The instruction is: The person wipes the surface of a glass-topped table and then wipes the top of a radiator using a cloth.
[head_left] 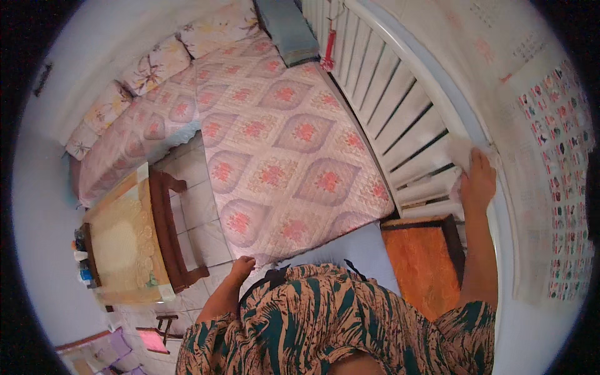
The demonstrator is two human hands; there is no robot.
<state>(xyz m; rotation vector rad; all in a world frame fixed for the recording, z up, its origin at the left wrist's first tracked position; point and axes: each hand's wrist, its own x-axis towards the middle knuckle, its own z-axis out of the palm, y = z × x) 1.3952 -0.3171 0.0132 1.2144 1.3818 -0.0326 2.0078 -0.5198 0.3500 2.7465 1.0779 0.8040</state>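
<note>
My right hand [480, 178] is raised at the top rail of a white slatted railing [400, 94]. Its fingers are closed on a thin pale cloth [460, 156], partly hidden by the hand and blending with the white slats. Low at my left side, my left hand [244, 267] hangs near the close corner of a bed with a pink flowered, quilted cover [294, 150]. The fingers of that hand are curled in, and nothing shows in them.
A brown wooden box-like piece [422, 262] stands between me and the railing. To the left is a low table [119, 244] with a yellowish cover. Flowered cushions [156, 65] line the far wall. A red-handled object [329, 50] hangs on the railing; a picture chart [562, 181] is at right.
</note>
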